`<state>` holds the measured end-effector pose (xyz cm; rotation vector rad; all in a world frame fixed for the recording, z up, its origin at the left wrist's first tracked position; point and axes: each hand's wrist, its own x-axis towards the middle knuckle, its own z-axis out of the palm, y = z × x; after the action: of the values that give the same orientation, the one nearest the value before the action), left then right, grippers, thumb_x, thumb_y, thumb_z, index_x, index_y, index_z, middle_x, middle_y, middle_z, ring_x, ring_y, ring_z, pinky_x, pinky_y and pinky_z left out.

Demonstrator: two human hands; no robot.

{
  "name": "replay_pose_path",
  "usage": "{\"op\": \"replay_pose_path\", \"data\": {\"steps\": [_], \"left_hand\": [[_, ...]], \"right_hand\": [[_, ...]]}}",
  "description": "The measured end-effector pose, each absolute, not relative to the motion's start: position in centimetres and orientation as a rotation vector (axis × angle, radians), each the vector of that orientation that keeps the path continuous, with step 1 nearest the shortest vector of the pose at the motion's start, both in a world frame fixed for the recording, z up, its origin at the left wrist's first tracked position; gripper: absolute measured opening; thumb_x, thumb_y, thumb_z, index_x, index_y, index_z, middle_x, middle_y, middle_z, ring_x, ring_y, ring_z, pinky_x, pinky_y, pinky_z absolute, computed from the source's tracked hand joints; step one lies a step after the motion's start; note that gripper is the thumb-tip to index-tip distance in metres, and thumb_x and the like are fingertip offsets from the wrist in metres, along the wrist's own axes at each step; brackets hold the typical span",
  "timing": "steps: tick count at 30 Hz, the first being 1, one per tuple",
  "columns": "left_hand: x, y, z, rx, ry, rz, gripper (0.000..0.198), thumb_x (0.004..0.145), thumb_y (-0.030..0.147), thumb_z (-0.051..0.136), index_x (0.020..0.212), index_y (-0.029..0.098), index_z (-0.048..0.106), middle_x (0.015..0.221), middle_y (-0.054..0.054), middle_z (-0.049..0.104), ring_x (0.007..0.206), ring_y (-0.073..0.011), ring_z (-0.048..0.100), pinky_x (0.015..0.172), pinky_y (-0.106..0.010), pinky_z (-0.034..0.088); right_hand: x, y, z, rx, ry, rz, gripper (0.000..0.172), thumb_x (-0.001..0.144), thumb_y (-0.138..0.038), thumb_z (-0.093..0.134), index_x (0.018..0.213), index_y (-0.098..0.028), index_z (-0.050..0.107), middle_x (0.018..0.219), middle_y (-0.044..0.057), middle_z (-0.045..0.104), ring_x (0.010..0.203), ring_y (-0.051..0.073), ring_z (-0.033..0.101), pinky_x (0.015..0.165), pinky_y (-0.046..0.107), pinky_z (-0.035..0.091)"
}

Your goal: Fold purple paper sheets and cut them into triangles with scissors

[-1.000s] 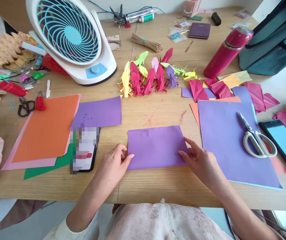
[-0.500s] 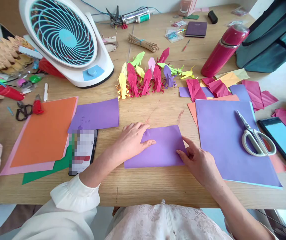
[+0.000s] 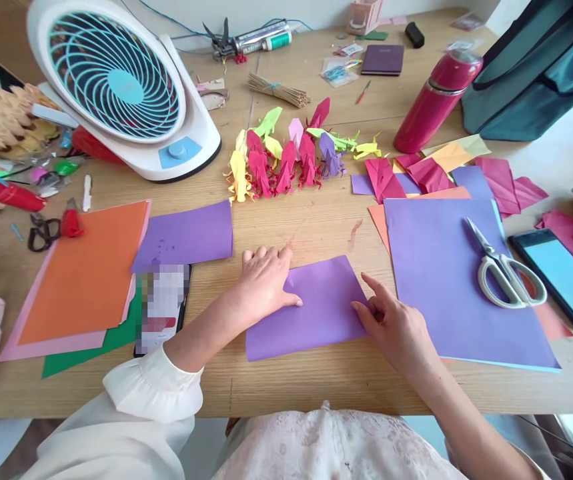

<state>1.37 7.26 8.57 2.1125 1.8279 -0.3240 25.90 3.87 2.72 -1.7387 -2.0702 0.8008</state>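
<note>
A folded sheet of purple paper lies on the table in front of me, turned slightly, its lower left edge rounded. My left hand rests flat on its upper left part, fingers stretched out over the edge and thumb spread. At the right edge is my right hand, its thumb on top of the paper, the index finger raised and the other fingers curled by the edge. Another folded purple paper lies to the left. On the right, white-handled scissors lie on a large purple sheet.
Folded paper figures stand in rows behind the hands. A fan, orange paper and a phone are to the left. A red bottle, folded red papers and another phone are to the right.
The purple paper under my hands has turned a little anticlockwise, its lower left corner now nearer me. Both hands stay at it, and the whole view has shifted slightly.
</note>
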Motion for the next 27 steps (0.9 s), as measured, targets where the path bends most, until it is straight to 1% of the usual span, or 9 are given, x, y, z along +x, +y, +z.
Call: {"op": "replay_pose_path", "data": {"steps": [2, 5, 7, 10, 15, 17, 21, 24, 27], "left_hand": [[1.4, 7.2, 8.4, 2.105, 1.839, -0.31, 0.063, 0.071, 0.047, 0.087, 0.116, 0.017, 0.054, 0.119, -0.014, 0.064, 0.116, -0.0364, 0.055, 0.095, -0.047, 0.039], [1.5, 7.0, 8.0, 2.068, 1.868, -0.317, 0.053, 0.071, 0.047, 0.086, 0.103, 0.018, 0.056, 0.115, -0.013, 0.062, 0.113, -0.0348, 0.055, 0.093, -0.045, 0.041], [1.6, 6.7, 7.8, 2.056, 1.883, -0.29, 0.051, 0.069, 0.046, 0.088, 0.097, 0.018, 0.056, 0.115, -0.013, 0.06, 0.114, -0.0333, 0.054, 0.093, -0.042, 0.043], [1.8, 6.1, 7.6, 2.058, 1.888, -0.223, 0.052, 0.07, 0.041, 0.089, 0.1, 0.017, 0.055, 0.117, -0.013, 0.06, 0.113, -0.0307, 0.056, 0.092, -0.039, 0.044], [2.0, 5.3, 7.5, 2.082, 1.946, -0.222, 0.057, 0.072, 0.044, 0.088, 0.109, 0.019, 0.053, 0.112, -0.012, 0.067, 0.109, -0.033, 0.059, 0.091, -0.043, 0.041], [2.0, 5.3, 7.5, 2.095, 1.948, -0.216, 0.054, 0.072, 0.044, 0.087, 0.107, 0.019, 0.055, 0.111, -0.012, 0.069, 0.108, -0.0333, 0.059, 0.091, -0.043, 0.039], [1.5, 5.7, 7.3, 2.085, 1.898, -0.172, 0.037, 0.076, 0.043, 0.083, 0.093, 0.02, 0.061, 0.106, -0.009, 0.07, 0.108, -0.0327, 0.058, 0.089, -0.041, 0.037], [0.8, 6.3, 7.3, 1.969, 1.818, -0.104, 0.021, 0.081, 0.038, 0.077, 0.082, 0.021, 0.064, 0.092, -0.005, 0.071, 0.096, -0.0282, 0.061, 0.08, -0.037, 0.037], [0.1, 6.7, 7.5, 1.815, 1.725, 0.02, 0.017, 0.082, 0.035, 0.071, 0.073, 0.022, 0.066, 0.074, 0.0, 0.068, 0.075, -0.0212, 0.061, 0.066, -0.031, 0.034]], "right_hand": [[26.0, 3.7, 2.7, -1.726, -2.068, 0.792, 0.054, 0.093, -0.043, 0.048, 0.138, -0.013, 0.058, 0.061, -0.005, 0.056, 0.052, 0.016, 0.051, 0.057, 0.029, 0.04], [26.1, 3.4, 2.6, -1.713, -2.067, 0.765, 0.052, 0.094, -0.042, 0.047, 0.137, -0.015, 0.058, 0.061, -0.005, 0.058, 0.052, 0.015, 0.051, 0.056, 0.028, 0.04], [26.2, 3.2, 2.5, -1.708, -2.075, 0.741, 0.05, 0.095, -0.041, 0.046, 0.136, -0.016, 0.057, 0.062, -0.004, 0.059, 0.052, 0.016, 0.051, 0.056, 0.028, 0.04], [26.3, 2.8, 2.4, -1.704, -2.088, 0.694, 0.048, 0.095, -0.04, 0.047, 0.136, -0.016, 0.057, 0.062, -0.004, 0.06, 0.053, 0.016, 0.054, 0.056, 0.028, 0.04], [26.5, 2.3, 2.2, -1.676, -2.107, 0.651, 0.045, 0.097, -0.039, 0.045, 0.136, -0.019, 0.055, 0.065, -0.004, 0.062, 0.057, 0.017, 0.057, 0.057, 0.028, 0.04], [26.5, 2.3, 2.2, -1.672, -2.103, 0.651, 0.045, 0.097, -0.038, 0.046, 0.136, -0.018, 0.055, 0.066, -0.003, 0.062, 0.057, 0.017, 0.057, 0.057, 0.028, 0.04], [26.5, 2.2, 2.1, -1.668, -2.081, 0.657, 0.044, 0.097, -0.037, 0.047, 0.136, -0.018, 0.056, 0.067, -0.003, 0.062, 0.059, 0.017, 0.058, 0.06, 0.029, 0.042], [26.4, 2.2, 2.0, -1.661, -2.066, 0.673, 0.044, 0.097, -0.037, 0.047, 0.136, -0.017, 0.056, 0.068, -0.003, 0.062, 0.059, 0.017, 0.057, 0.061, 0.029, 0.043], [26.4, 2.2, 2.1, -1.666, -2.037, 0.717, 0.045, 0.097, -0.038, 0.047, 0.136, -0.018, 0.055, 0.07, -0.003, 0.062, 0.059, 0.016, 0.056, 0.062, 0.03, 0.044]]}}
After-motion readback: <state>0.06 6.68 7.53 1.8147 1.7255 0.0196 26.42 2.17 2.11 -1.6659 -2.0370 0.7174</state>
